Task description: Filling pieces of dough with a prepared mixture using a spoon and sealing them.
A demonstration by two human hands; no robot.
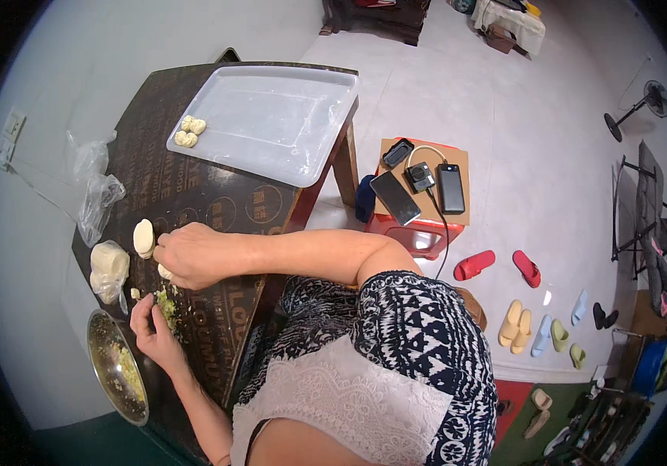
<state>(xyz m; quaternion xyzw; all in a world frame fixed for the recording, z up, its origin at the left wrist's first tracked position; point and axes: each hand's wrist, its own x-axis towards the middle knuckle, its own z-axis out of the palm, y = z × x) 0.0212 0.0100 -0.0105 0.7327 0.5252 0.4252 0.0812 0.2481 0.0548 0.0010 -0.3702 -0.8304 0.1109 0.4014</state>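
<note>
My right hand (194, 256) is curled over the dark patterned table, its fingertips turned down and partly hidden. Beside its fingers a pale piece of dough (165, 272) shows, and just past them lie round dough wrappers (144, 238), stacked. My left hand (155, 330) is bent with its fingers drawn in; whatever is in them is hidden. By its fingertips is a small pale dough bit (135, 293). Chopped green and pale filling (167, 307) lies scattered between the hands. A metal bowl (138, 415) holding chopped yellowish filling sits tilted beside my left hand.
A clear plastic bag with pale dough (108, 272) and a crumpled clear bag (99, 198) lie along the wall side. At the table's far end, a white tray (271, 124) carries several pleated buns (192, 130). A red stool (419, 237) with cardboard and electronics stands at right.
</note>
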